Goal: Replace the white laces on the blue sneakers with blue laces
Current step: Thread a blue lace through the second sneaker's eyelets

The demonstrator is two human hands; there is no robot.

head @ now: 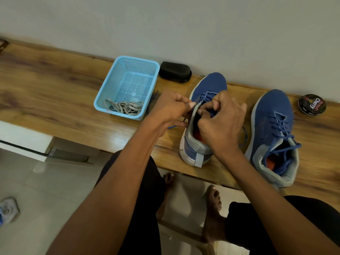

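right hand pinching blue lace (curled)

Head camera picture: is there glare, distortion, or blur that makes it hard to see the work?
Head view: wide-angle bending curves the wooden bench; soft glare on its near edge; dim, even light; the hands, left and right, cover the top eyelets of the blue mesh sneaker; the grey shoe on the floor is blurred.

right hand covers the left sneaker's upper eyelets and tongue — lace ends there not visible. Polish tin label mostly too small to read. Grey object at the left edge is cut off — unidentifiable.
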